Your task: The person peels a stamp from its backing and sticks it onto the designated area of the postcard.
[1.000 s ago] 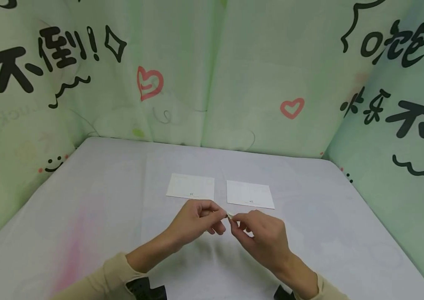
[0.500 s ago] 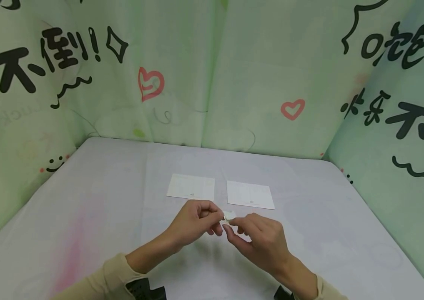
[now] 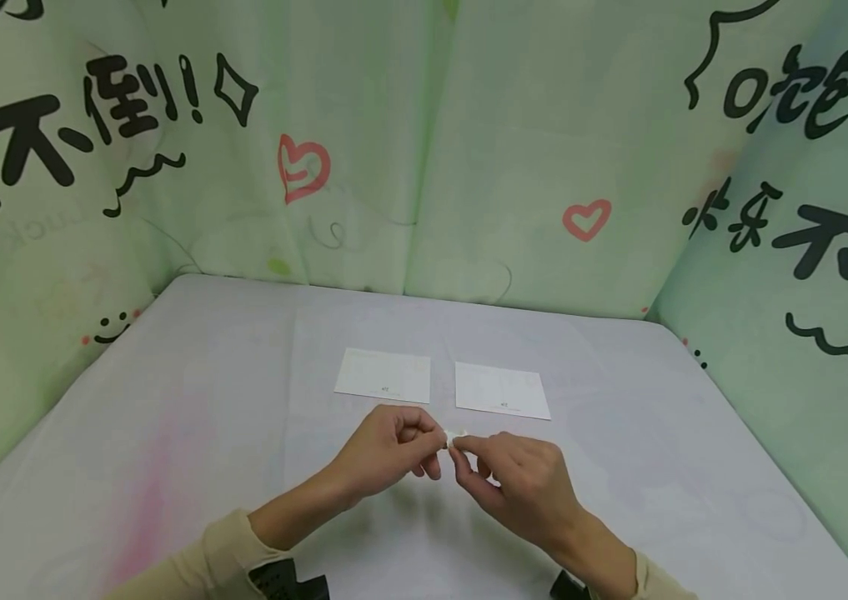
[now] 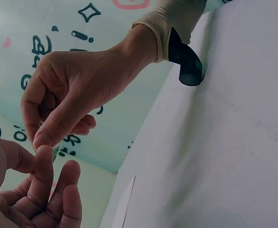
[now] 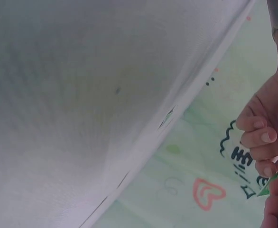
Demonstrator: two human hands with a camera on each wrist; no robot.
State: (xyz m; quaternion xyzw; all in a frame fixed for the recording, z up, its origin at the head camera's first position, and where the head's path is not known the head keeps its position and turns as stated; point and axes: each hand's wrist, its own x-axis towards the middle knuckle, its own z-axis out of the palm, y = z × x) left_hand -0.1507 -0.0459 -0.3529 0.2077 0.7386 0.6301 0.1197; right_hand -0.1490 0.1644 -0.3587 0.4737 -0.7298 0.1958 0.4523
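Observation:
In the head view my left hand [image 3: 393, 446] and right hand [image 3: 521, 475] meet over the table, fingertip to fingertip. Between them is a small, thin whitish piece [image 3: 454, 436], mostly hidden by the fingers. Its other side looks green in the right wrist view, where a pointed corner of the piece [image 5: 268, 186] sticks out between the fingers. My left thumb and index finger pinch it from one side. From the other, the right thumb and index finger pinch its edge. Beyond the hands, two white cards [image 3: 382, 376] lie side by side with a narrow gap.
A white cloth covers the table [image 3: 168, 467]. Pale green curtains [image 3: 499, 150] with black lettering and red hearts stand along the back and both sides. Each wrist wears a black camera mount [image 3: 290, 581] below a beige sleeve [image 3: 221, 546].
The small piece was almost hidden a second ago, showed as a wider white flap half a second ago, and is narrower now. The right fingertips shifted slightly left along it. The cards stay put.

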